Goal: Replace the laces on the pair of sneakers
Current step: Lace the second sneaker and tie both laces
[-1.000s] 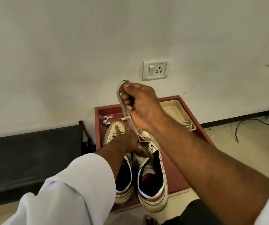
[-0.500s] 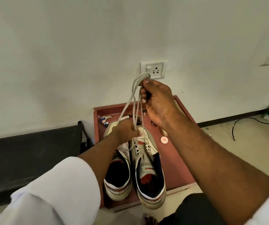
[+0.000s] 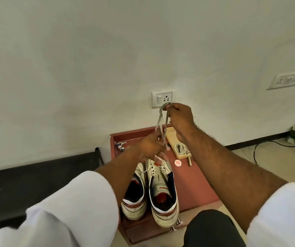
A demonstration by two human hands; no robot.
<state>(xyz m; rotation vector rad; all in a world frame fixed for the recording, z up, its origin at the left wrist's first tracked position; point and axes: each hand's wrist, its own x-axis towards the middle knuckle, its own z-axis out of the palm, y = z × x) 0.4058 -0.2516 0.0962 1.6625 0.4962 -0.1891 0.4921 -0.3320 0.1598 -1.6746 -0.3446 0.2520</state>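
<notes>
Two white sneakers with navy lining and red trim stand side by side on a red-brown low table [image 3: 196, 189]: the left sneaker [image 3: 134, 198] and the right sneaker [image 3: 162, 193]. A grey lace [image 3: 161, 125] hangs taut in a loop from my right hand [image 3: 180, 120], which is raised in front of the wall socket and pinches the loop's top. My left hand [image 3: 150, 147] grips the lower strands just above the right sneaker's toe. The right sneaker's eyelets look bare. A short bit of lace lies on the left sneaker.
A cream tray [image 3: 172, 138] with more laces [image 3: 181, 148] sits at the table's back right. A round red-white disc [image 3: 178, 163], a small metal pin [image 3: 190, 161] and a blue toy figure [image 3: 120, 146] lie on the table. A black bench [image 3: 36, 177] stands left. Cables trail on the right floor.
My right hand has lifted the lace loop higher and farther from the shoes, up to the wall socket. My left hand slid up along the strands. The lace is out of the right sneaker.
</notes>
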